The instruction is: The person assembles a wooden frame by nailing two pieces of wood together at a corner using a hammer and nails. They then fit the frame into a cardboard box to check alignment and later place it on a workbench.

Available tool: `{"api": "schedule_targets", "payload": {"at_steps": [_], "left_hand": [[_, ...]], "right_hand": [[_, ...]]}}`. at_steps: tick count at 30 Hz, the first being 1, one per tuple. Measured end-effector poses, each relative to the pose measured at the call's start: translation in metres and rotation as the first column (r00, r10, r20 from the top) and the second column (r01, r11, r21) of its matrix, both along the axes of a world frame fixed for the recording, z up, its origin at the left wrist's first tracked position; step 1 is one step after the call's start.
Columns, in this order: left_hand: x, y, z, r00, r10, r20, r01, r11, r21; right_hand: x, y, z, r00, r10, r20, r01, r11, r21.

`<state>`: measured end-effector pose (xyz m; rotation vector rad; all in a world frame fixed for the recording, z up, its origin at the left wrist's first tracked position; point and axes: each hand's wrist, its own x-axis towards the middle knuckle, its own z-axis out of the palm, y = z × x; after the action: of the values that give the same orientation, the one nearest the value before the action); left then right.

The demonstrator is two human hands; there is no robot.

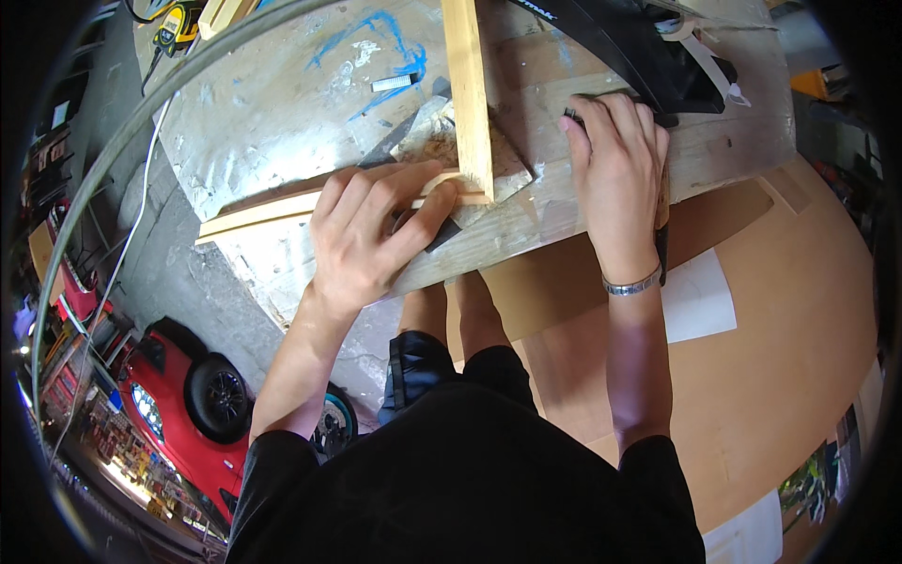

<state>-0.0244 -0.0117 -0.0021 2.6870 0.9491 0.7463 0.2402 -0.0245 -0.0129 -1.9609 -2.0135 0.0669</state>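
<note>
Two pale wooden strips meet at a corner on the worn, paint-marked workbench [254, 113]. One wooden strip [258, 216] runs along the bench's near edge, and the other wooden strip [467, 94] points away from me. My left hand [371, 226] is closed over the near strip beside the corner, thumb and fingers around it. A dark flat piece shows under those fingers. To the right, my right hand [620, 150] rests on the bench with curled fingers around a small dark thing, mostly hidden. Beyond the corner lies a short silver strip [393, 83], like staples.
A large black tool [648, 56] lies at the bench's far right. A yellow tape measure [176, 30] sits at the far left. A grey hose [70, 216] arches across the left side. Brown board [780, 357] with white paper [700, 299] is at right; a red car [183, 414] stands lower left.
</note>
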Motion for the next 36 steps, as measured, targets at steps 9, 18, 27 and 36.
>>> {"api": "schedule_targets", "payload": {"at_steps": [9, 18, 27, 36], "left_hand": [[-0.014, 0.01, -0.004, 0.993, 0.113, 0.039, -0.111, 0.993, -0.05], [-0.005, 0.014, 0.003, 0.976, 0.155, -0.15, -0.185, 0.96, -0.21], [-0.013, 0.02, 0.041, 0.975, 0.214, 0.066, -0.168, 0.895, -0.413], [0.001, 0.015, 0.034, 0.983, 0.181, -0.03, -0.179, 0.908, -0.379]], "right_hand": [[-0.01, 0.0, 0.006, 0.873, -0.073, -0.483, 0.103, 0.994, 0.036], [-0.032, -0.048, 0.022, 0.356, -0.337, -0.872, 0.264, 0.931, -0.252], [-0.065, -0.06, 0.03, 0.489, -0.175, -0.855, -0.182, 0.938, -0.296], [-0.094, -0.069, 0.014, -0.666, -0.396, -0.632, -0.237, 0.916, -0.324]]}}
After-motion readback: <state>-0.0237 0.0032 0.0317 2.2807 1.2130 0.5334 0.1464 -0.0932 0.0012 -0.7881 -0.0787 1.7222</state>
